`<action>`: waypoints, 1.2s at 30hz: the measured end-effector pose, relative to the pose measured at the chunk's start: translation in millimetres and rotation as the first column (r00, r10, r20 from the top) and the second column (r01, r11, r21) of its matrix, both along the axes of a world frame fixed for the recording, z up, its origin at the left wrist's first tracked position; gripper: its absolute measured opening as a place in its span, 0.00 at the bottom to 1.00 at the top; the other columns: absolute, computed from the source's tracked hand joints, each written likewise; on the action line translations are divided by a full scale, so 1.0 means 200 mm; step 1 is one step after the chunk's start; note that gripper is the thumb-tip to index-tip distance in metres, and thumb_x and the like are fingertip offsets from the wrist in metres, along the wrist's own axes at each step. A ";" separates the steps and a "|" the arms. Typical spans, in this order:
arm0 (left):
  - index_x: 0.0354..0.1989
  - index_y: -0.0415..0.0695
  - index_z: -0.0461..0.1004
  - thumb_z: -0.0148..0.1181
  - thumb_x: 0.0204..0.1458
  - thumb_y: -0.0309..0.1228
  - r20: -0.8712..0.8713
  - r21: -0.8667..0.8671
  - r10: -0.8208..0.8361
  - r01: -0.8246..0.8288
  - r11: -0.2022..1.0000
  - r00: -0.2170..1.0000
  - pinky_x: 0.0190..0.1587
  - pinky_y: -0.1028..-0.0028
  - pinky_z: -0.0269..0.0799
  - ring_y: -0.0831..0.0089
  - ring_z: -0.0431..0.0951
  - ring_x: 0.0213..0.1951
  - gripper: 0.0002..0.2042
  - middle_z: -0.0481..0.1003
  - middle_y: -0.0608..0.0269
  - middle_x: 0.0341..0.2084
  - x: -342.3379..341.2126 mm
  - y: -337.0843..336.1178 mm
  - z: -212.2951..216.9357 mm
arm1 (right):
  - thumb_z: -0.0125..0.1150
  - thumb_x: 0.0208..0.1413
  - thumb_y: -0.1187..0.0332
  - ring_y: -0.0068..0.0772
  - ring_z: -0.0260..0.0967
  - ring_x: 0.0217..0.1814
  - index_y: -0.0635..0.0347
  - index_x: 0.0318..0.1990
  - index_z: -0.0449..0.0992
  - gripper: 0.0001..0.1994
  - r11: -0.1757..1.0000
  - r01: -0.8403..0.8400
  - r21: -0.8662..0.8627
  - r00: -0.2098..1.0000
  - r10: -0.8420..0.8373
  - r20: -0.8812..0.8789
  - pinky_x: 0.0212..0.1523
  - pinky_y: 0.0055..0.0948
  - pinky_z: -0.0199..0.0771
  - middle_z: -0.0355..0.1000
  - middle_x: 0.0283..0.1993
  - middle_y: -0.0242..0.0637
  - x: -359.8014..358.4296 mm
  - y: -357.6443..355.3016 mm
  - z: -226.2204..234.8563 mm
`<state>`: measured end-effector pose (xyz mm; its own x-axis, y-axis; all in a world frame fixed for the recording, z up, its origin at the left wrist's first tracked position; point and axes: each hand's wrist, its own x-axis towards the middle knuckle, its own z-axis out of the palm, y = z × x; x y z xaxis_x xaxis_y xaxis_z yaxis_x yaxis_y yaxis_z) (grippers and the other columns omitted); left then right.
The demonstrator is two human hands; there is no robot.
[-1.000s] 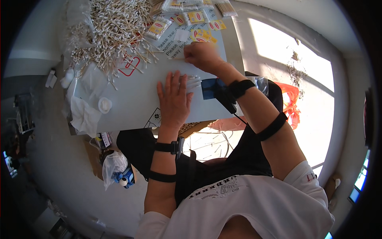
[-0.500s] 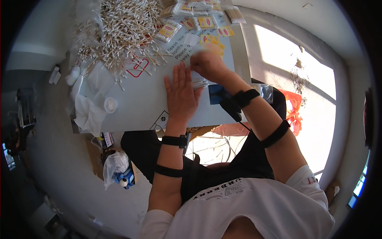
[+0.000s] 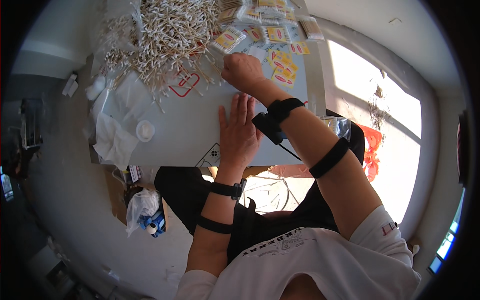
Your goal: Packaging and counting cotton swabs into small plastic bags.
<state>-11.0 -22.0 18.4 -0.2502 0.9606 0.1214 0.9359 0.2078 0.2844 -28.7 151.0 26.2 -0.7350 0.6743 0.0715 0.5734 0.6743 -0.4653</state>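
My left hand (image 3: pixel 241 134) lies flat on the printed grey table with its fingers stretched forward. Just ahead of its fingertips is my right hand (image 3: pixel 243 71), curled closed near the edge of the swab pile; whatever its fingers hold, if anything, is hidden. A large heap of loose cotton swabs (image 3: pixel 172 37) covers the far left of the table. Close to the right hand are a filled swab packet (image 3: pixel 228 40) and several yellow labels (image 3: pixel 283 67). My right wrist and forearm block the table beside the left thumb.
More swab packets (image 3: pixel 275 35) are stacked at the far edge. On the left stand a small round white container (image 3: pixel 145 131) and crumpled white plastic (image 3: pixel 112 140). Another packet (image 3: pixel 340 126) lies by my right thigh, beyond it a red bag (image 3: pixel 371 145). A cardboard box (image 3: pixel 118 200) sits below left.
My right hand has moved forward and slightly left, away from the left hand's fingertips. White-tipped swabs near the left thumb are now hidden behind my right forearm. The view has shifted a little.
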 end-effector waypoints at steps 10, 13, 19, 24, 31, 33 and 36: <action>0.69 0.42 0.50 0.54 0.57 0.48 0.003 0.046 0.012 -0.012 0.999 1.000 0.70 0.48 0.39 0.60 0.48 0.72 0.36 0.50 0.53 0.70 -0.01 -0.01 -0.02 | 0.61 0.45 0.72 0.51 0.73 0.33 0.61 0.24 0.74 0.04 0.954 -0.291 -0.063 0.956 0.292 0.007 0.34 0.42 0.72 0.73 0.27 0.45 0.38 0.04 0.06; 0.69 0.42 0.50 0.52 0.58 0.49 0.004 0.048 0.012 -0.012 0.999 1.000 0.70 0.48 0.38 0.61 0.47 0.72 0.36 0.50 0.53 0.70 -0.01 0.00 -0.01 | 0.61 0.46 0.74 0.49 0.73 0.34 0.61 0.25 0.75 0.02 0.908 -0.401 -0.118 0.913 0.407 0.031 0.34 0.40 0.72 0.73 0.28 0.45 0.42 0.03 0.08; 0.69 0.42 0.51 0.52 0.58 0.49 -0.016 0.016 0.006 -0.005 1.000 1.000 0.70 0.48 0.38 0.61 0.47 0.72 0.35 0.51 0.54 0.70 -0.01 -0.01 -0.02 | 0.61 0.45 0.78 0.43 0.74 0.37 0.56 0.33 0.79 0.08 0.938 -0.305 -0.165 0.939 0.267 -0.217 0.37 0.36 0.74 0.73 0.33 0.38 0.29 0.00 0.08; 0.68 0.41 0.54 0.55 0.56 0.48 0.000 -0.005 0.001 -0.001 1.000 1.000 0.70 0.48 0.38 0.61 0.48 0.72 0.35 0.53 0.54 0.69 0.00 -0.01 -0.01 | 0.66 0.40 0.78 0.39 0.73 0.42 0.51 0.32 0.80 0.11 0.852 -0.482 0.202 0.842 0.515 -0.160 0.37 0.33 0.75 0.69 0.39 0.31 0.15 0.02 0.07; 0.68 0.40 0.51 0.57 0.56 0.46 0.038 0.017 0.007 -0.007 1.000 0.999 0.71 0.49 0.38 0.57 0.47 0.72 0.36 0.50 0.51 0.69 -0.01 -0.02 -0.02 | 0.66 0.44 0.68 0.42 0.74 0.39 0.55 0.26 0.79 0.03 0.894 -0.447 -0.013 0.894 0.447 -0.034 0.36 0.37 0.74 0.73 0.32 0.37 0.20 0.01 0.04; 0.68 0.39 0.51 0.56 0.56 0.46 0.035 0.043 0.009 -0.010 0.999 0.999 0.71 0.49 0.38 0.56 0.46 0.72 0.36 0.49 0.50 0.70 -0.01 -0.02 -0.01 | 0.65 0.44 0.66 0.43 0.74 0.37 0.55 0.25 0.79 0.05 0.917 -0.388 -0.094 0.921 0.383 -0.071 0.36 0.38 0.74 0.75 0.30 0.39 0.24 0.01 0.01; 0.68 0.37 0.52 0.55 0.57 0.48 0.042 0.072 0.017 -0.020 0.997 0.999 0.70 0.49 0.39 0.54 0.47 0.71 0.37 0.50 0.48 0.69 0.00 -0.02 -0.01 | 0.63 0.48 0.64 0.45 0.74 0.36 0.57 0.26 0.79 0.08 0.929 -0.349 -0.125 0.928 0.325 -0.181 0.36 0.40 0.73 0.76 0.28 0.42 0.29 0.02 -0.01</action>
<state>-11.2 -25.8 17.3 -0.2739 0.9448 0.1796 0.9191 0.2022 0.3381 30.2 155.4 23.8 -0.9087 0.4002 0.1187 0.2371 0.7289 -0.6422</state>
